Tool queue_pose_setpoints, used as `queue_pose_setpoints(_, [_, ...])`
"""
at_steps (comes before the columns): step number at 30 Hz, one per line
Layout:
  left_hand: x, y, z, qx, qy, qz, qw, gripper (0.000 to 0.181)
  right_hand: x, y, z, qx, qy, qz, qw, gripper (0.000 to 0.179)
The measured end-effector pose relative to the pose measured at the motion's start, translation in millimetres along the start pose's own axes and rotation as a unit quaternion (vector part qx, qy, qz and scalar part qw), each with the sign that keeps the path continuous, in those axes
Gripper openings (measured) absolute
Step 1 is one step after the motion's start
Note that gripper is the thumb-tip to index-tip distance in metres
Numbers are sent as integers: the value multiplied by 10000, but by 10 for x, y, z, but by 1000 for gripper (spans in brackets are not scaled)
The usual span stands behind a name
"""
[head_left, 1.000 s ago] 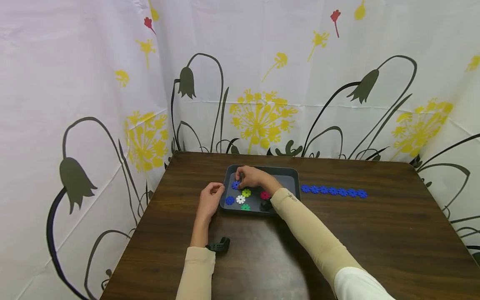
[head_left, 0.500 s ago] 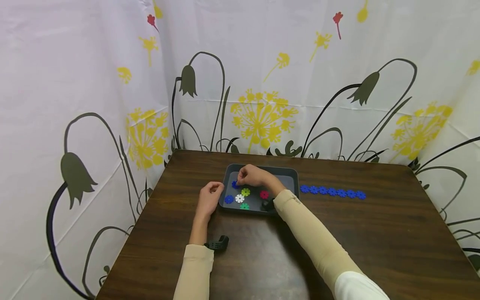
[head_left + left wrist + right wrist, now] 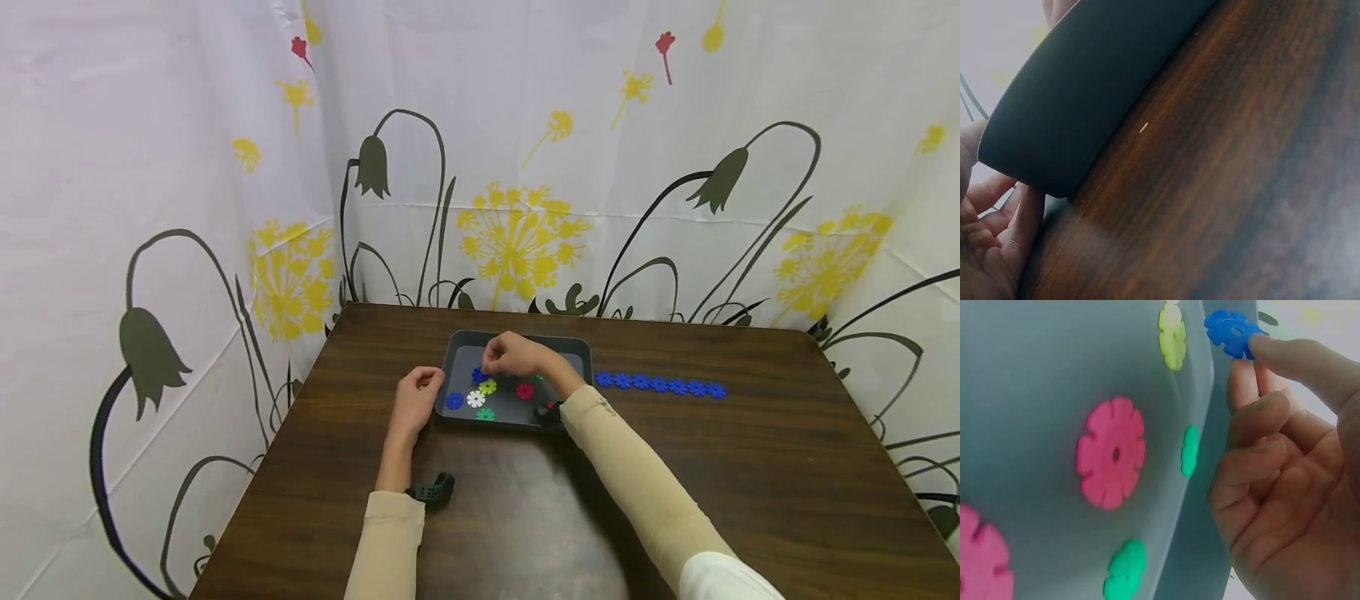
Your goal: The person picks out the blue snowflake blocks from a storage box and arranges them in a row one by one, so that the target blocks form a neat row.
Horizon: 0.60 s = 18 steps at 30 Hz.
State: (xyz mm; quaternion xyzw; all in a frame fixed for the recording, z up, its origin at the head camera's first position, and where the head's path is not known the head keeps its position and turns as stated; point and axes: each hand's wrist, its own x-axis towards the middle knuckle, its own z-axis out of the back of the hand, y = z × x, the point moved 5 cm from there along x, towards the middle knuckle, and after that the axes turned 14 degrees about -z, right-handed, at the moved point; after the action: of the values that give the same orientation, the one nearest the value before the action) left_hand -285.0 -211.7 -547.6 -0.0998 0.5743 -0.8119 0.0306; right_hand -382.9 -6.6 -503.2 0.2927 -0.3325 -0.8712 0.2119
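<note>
My right hand [image 3: 517, 356] is over the grey tray [image 3: 507, 409], pinching a blue notched snowflake disc [image 3: 1232, 332] between thumb and fingertips, as the right wrist view shows close up. At the tray's left side, my left hand [image 3: 415, 400] holds the rim; in the left wrist view its fingers [image 3: 1025, 219] curl about the corner of the dark tray wall [image 3: 1085, 94]. Lying in the tray are another blue disc [image 3: 454, 401], a white disc [image 3: 476, 399], a yellow-green disc [image 3: 487, 387], pink discs [image 3: 1112, 453] and green discs [image 3: 1125, 570]. My right forearm hides part of the tray.
A straight row of several blue discs [image 3: 658, 384] lies on the brown wooden table [image 3: 750, 467] right of the tray. Behind the table hangs a flower-patterned curtain [image 3: 517, 83]. A black wrist camera [image 3: 442, 487] sits on my left wrist.
My right hand has moved a little right within the tray, bringing the blue disc away from the tray's left side. The left hand stays at the rim.
</note>
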Motion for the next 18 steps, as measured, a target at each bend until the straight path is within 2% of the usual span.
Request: queue_pose_setpoints(18, [15,33,-15,67,-162,-66,9998,31,-498,-249,319,379,-613,39,9974,16])
